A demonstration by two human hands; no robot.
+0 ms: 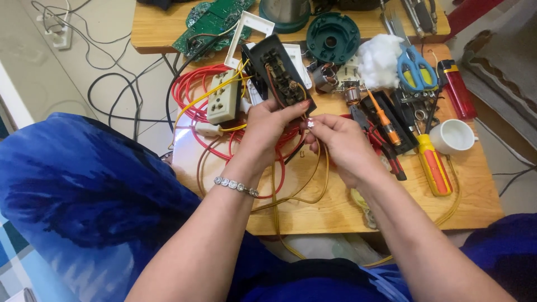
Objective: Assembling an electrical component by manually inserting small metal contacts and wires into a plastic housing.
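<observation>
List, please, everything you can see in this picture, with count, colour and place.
Switch box: one, black, held up at table centre.
Socket block: one, cream, left of the box, yellow wires attached.
Wires: a tangle, red and yellow, on the left of the table and under the hands.
Circuit board: one, green, top left.
Round base: one, dark green, top centre.
Cotton: one wad, white, right of the base.
Scissors: one pair, blue handles, top right.
Lighter: one, red, right edge.
Cup: one, white, right.
Screwdriver: one, orange and yellow, right.
Table: one, wooden.
Left hand: grips the switch box; bracelet on the wrist.
Right hand: pinches a yellow wire beside it.
</observation>
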